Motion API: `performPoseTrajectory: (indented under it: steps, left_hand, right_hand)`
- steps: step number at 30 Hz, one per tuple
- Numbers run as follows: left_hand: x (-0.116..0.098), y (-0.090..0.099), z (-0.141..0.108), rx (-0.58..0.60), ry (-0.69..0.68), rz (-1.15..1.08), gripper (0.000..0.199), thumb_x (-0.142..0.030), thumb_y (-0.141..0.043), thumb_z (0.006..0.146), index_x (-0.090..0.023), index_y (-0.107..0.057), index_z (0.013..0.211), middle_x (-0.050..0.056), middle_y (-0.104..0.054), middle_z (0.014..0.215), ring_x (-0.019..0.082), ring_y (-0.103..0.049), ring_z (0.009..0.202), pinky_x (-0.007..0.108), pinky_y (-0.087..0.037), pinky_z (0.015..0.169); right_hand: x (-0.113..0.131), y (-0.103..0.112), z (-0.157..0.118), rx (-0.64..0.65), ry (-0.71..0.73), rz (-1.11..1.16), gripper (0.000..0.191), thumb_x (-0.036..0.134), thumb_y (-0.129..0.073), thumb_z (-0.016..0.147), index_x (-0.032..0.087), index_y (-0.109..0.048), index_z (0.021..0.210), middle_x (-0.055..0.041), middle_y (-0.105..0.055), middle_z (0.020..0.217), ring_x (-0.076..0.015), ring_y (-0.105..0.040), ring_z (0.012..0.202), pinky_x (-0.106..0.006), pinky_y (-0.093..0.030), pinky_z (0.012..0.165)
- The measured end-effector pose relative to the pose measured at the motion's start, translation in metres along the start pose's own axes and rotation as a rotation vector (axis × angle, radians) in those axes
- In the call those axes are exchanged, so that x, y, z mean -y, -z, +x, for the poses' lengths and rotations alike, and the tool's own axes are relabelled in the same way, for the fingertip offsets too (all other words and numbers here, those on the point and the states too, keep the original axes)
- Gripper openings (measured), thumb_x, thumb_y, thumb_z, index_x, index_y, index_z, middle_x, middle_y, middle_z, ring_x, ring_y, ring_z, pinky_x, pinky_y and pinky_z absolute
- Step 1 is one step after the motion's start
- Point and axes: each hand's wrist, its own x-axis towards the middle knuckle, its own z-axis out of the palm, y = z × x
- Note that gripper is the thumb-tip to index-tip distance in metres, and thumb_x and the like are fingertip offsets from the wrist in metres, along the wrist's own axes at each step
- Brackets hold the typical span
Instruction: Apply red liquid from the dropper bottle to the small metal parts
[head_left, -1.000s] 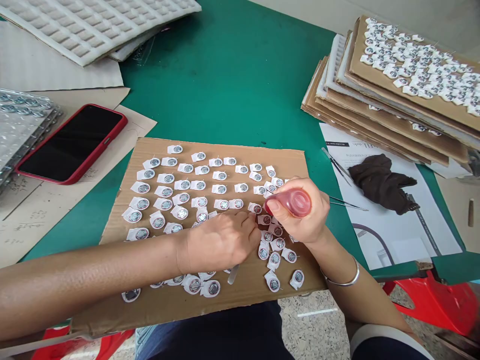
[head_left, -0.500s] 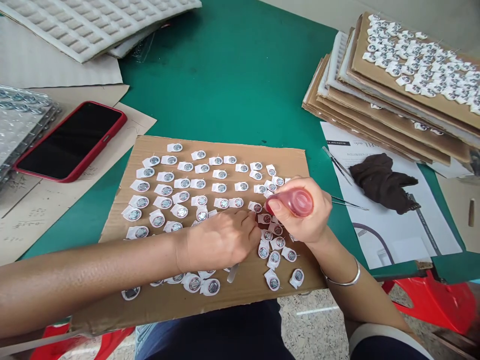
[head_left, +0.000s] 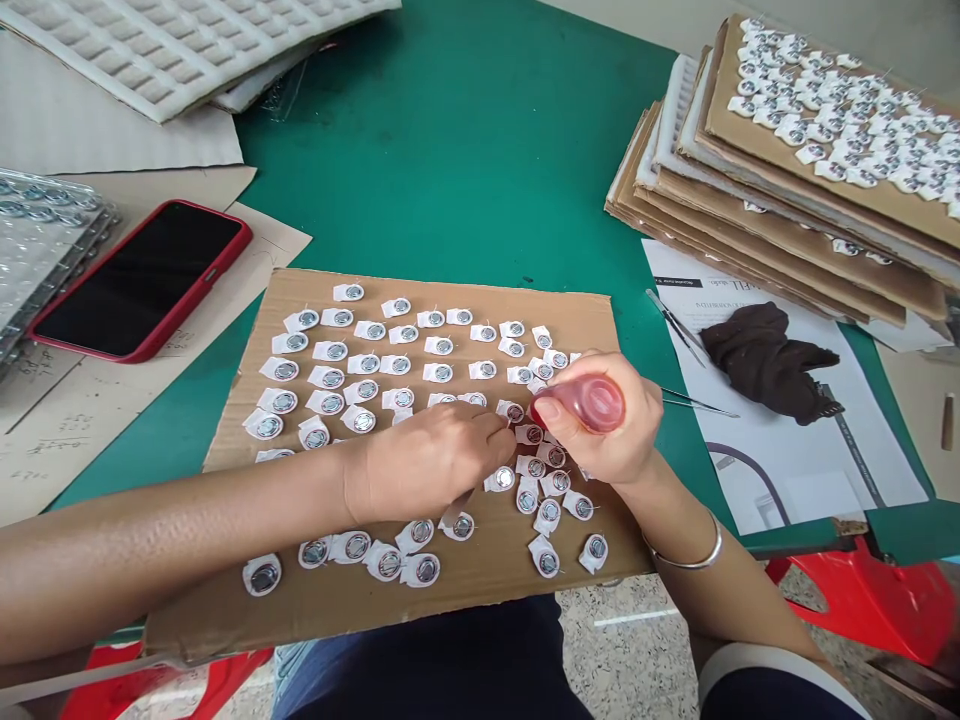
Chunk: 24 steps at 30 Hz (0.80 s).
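My right hand (head_left: 619,425) is wrapped around a small red squeeze bottle (head_left: 592,402), its narrow end tilted down to the left over the cardboard sheet (head_left: 450,610). My left hand (head_left: 442,455) is closed, with its fingertips just left of the bottle. From under it a thin flat grey tool (head_left: 456,508) pokes out; its working end is hidden. Rows of small white tabs with round metallic pieces (head_left: 426,570) cover the sheet. One such white tab (head_left: 500,479) lies right below my left fingertips. Both forearms hide part of the sheet.
Metal tweezers (head_left: 679,325) and a dark crumpled cloth (head_left: 772,360) rest on a printed sheet (head_left: 750,490) at right. Thin metal prongs (head_left: 697,402) extend beside my right hand. Stacked cardboard trays (head_left: 697,180) stand back right. A red-cased phone (head_left: 142,280) lies left, below a white grid tray (head_left: 187,50).
My left hand has shifted slightly up and left, uncovering white tabs beneath it. The grey tool's exposed end moved up with it. My right hand and the bottle stay almost in place.
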Motion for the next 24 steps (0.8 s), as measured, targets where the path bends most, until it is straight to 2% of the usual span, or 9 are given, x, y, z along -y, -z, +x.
performPoseTrajectory:
  steps: [5, 12, 24]
  left_hand:
    - [0.005, 0.006, 0.004, 0.041, 0.033, -0.146, 0.02, -0.009, -0.038, 0.084, -0.012, -0.054, 0.072, 0.005, -0.054, 0.066, 0.012, -0.047, 0.055, 0.026, -0.041, 0.051]
    - [0.009, 0.014, 0.007, 0.083, 0.096, -0.378, 0.021, -0.009, -0.038, 0.087, -0.011, -0.056, 0.076, 0.005, -0.057, 0.068, 0.013, -0.054, 0.063, 0.026, -0.044, 0.057]
    - [0.014, 0.02, 0.01, 0.038, 0.126, -0.529, 0.019, -0.008, -0.041, 0.087, -0.01, -0.059, 0.081, 0.004, -0.056, 0.07, 0.011, -0.051, 0.063, 0.024, -0.04, 0.057]
  right_hand:
    - [0.001, 0.0, 0.0, -0.005, 0.002, 0.011, 0.026, 0.033, -0.072, 0.067, 0.021, -0.054, 0.081, 0.0017, -0.062, 0.065, -0.0126, -0.06, 0.058, -0.026, -0.049, 0.052]
    - [0.003, -0.001, 0.001, 0.0, 0.0, 0.015, 0.026, 0.035, -0.071, 0.068, 0.02, -0.054, 0.081, 0.0016, -0.062, 0.065, -0.0122, -0.059, 0.056, -0.026, -0.049, 0.051]
    - [0.003, -0.001, 0.0, 0.0, 0.004, 0.043, 0.024, 0.032, -0.071, 0.069, 0.021, -0.054, 0.082, 0.0012, -0.063, 0.067, -0.0127, -0.06, 0.058, -0.027, -0.049, 0.052]
